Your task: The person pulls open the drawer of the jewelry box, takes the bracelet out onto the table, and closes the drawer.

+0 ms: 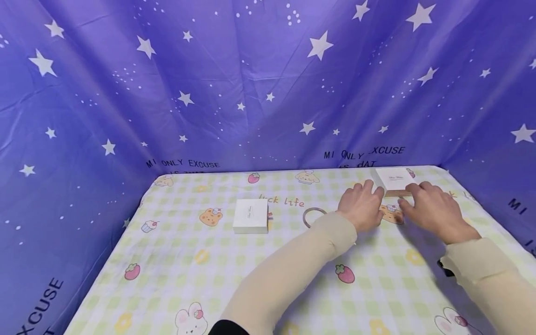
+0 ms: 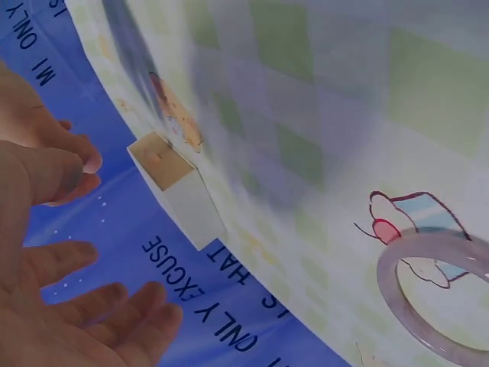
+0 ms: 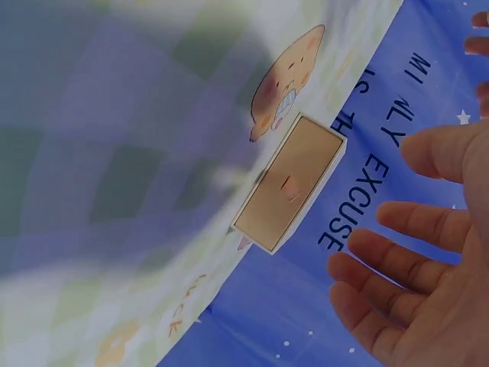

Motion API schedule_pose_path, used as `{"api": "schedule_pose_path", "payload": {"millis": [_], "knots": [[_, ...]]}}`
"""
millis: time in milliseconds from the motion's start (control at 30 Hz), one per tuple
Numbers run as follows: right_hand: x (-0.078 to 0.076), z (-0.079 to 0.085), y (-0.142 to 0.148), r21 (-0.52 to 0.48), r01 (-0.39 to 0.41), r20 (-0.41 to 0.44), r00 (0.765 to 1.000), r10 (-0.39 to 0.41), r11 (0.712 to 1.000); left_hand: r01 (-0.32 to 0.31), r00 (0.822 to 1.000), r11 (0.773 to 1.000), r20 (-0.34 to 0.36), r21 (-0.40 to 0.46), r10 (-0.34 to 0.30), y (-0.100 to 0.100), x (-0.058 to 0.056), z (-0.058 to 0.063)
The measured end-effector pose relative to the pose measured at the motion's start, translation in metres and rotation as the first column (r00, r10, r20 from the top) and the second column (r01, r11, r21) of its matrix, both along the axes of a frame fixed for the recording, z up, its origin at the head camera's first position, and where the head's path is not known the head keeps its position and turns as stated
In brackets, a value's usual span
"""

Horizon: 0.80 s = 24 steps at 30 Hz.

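A white box (image 1: pixel 393 179) with small print on its lid stands near the back right of the table. In the right wrist view its tan end face (image 3: pixel 286 187) shows a small pull tab. My left hand (image 1: pixel 362 207) hovers at the box's near left corner, fingers spread and loosely bent. On the other side, my right hand (image 1: pixel 435 211) is by the near right corner, its fingers relaxed and apart. Both wrist views show air between the hands and the box. A pale mauve bangle (image 2: pixel 388 267) lies on the cloth beside the left wrist, partly hidden by the sleeve in the head view.
Another white box (image 1: pixel 250 216), with a ribbon tab (image 1: pixel 270 216) on its right side, sits left of the bangle. A green-and-white checked tablecloth (image 1: pixel 163 260) with cartoon prints covers the table. Behind and at the sides hangs a purple-blue star curtain (image 1: pixel 234 93).
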State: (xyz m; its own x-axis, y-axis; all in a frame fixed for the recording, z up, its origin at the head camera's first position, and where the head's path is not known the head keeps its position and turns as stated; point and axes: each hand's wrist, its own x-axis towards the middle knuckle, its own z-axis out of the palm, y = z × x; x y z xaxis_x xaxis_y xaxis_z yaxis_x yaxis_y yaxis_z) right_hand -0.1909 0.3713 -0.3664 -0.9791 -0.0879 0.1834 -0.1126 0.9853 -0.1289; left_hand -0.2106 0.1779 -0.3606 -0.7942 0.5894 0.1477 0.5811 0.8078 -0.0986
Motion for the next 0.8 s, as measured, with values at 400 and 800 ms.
{"api": "schedule_pose_path", "payload": {"millis": [400, 800], "knots": [[-0.012, -0.001, 0.014, -0.018, 0.022, 0.018, 1.0, -0.022, 1.0, 0.002, 0.999, 1.0, 0.049, -0.009, -0.002, 0.02, -0.013, -0.017], [-0.021, -0.007, 0.022, -0.098, 0.06, 0.073, 0.996, -0.053, 0.993, -0.03, 0.986, 0.997, 0.163, 0.07, 0.018, 0.044, -0.014, -0.033]]}}
